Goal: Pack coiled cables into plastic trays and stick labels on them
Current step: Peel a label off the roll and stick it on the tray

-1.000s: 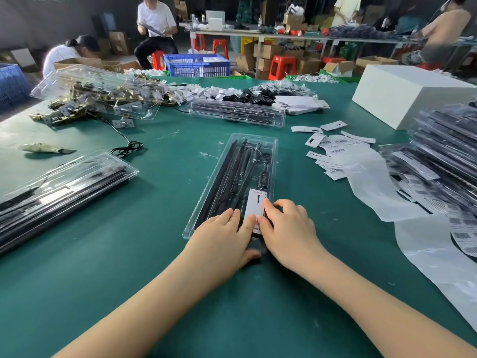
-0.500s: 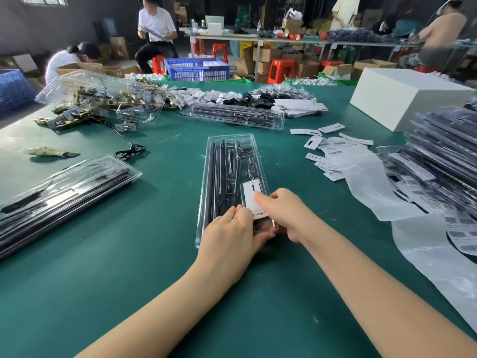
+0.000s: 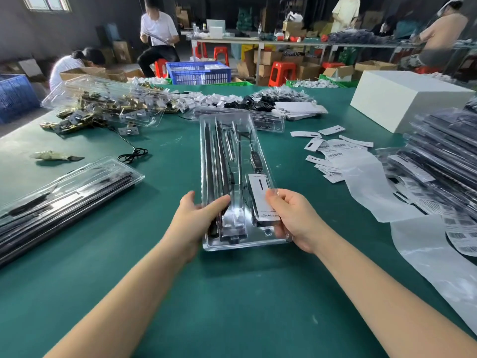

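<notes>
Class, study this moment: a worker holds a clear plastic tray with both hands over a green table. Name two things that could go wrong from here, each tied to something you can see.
1. Both hands, left hand and right hand, grip only the near end of the long clear tray, so the far end may sag or tip.
2. The right thumb lies on the white label; it could smudge or lift it.

Soft overhead light is falling evenly, glare is glinting off the clear tray, the wide lens is bending edges, and background figures are blurring.
</notes>
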Tool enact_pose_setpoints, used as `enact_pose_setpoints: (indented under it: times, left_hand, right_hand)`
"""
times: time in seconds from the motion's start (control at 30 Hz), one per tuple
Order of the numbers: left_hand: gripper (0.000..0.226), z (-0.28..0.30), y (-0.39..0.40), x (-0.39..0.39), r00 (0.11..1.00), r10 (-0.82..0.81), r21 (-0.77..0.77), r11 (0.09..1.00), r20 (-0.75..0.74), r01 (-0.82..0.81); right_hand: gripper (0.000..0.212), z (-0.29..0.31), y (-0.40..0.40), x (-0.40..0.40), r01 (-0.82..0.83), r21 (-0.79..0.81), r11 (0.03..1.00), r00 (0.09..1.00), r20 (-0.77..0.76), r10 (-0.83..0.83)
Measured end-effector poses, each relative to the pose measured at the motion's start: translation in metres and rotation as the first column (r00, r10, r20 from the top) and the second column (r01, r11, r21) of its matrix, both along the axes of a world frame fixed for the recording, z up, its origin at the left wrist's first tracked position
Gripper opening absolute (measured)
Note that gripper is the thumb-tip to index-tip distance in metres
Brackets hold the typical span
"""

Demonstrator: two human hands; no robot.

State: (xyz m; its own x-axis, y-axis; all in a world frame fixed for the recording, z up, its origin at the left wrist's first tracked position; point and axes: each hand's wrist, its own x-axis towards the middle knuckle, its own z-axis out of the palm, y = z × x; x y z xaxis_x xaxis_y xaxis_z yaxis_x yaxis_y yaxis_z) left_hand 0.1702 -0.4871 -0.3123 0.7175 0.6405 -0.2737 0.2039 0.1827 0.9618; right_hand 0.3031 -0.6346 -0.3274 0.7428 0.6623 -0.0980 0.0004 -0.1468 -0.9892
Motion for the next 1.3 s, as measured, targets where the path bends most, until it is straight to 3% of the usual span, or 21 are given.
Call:
enact_pose_setpoints:
  times: [0.03,0.1,0.27,0.4,0.5,0.63,0.77,0.97,1.3]
  left_hand:
    - [0.067,0.006,0.003,0.003,0.998,-0.051,-0.21,0.976,0.041,0.058]
    - [0.049,0.017,0.003,0.009,0.986,-0.161,-0.357,0.919,0.049,0.168]
    - [0.038,0.019,-0.012,0.029,0.991,-0.076,-0.31,0.945,0.113,0.108]
    - [0.047,0.005,-0.018,0.034,0.994,-0.005,-0.349,0.936,0.113,0.045]
    - [0.043,-0.001,-0.018,0.034,0.99,0.042,-0.364,0.931,0.138,0.011]
    - [0.033,-0.002,-0.013,0.034,0.979,0.106,-0.405,0.914,0.174,-0.027]
    - [0.041,-0.004,-0.013,0.036,0.959,0.174,-0.441,0.896,0.223,-0.06]
    - [0.048,-0.006,-0.018,0.037,0.932,0.242,-0.462,0.882,0.27,-0.095]
    - [0.046,-0.004,-0.022,0.035,0.931,0.243,-0.461,0.882,0.274,-0.095]
  right_hand:
    - [0.033,0.001,-0.003,0.0,-0.018,0.008,1.0,0.999,0.047,0.018]
    - [0.023,0.005,-0.006,0.001,-0.053,0.011,0.999,0.987,0.15,0.051]
    - [0.017,0.016,-0.011,0.001,0.03,0.054,0.998,0.992,0.117,-0.036]
    - [0.025,0.017,-0.018,-0.005,0.143,0.026,0.989,0.98,-0.143,-0.138]
    - [0.026,0.009,-0.024,-0.012,0.115,-0.005,0.993,0.957,-0.269,-0.112]
    - [0.017,0.007,-0.029,-0.019,0.032,0.101,0.994,0.921,-0.39,0.01]
    - [0.008,0.006,-0.022,-0.024,0.135,0.16,0.978,0.861,-0.507,-0.036]
    - [0.004,0.006,-0.012,-0.03,0.276,0.163,0.947,0.858,-0.485,-0.166]
    - [0.017,0.007,-0.012,-0.032,0.299,0.152,0.942,0.876,-0.436,-0.207]
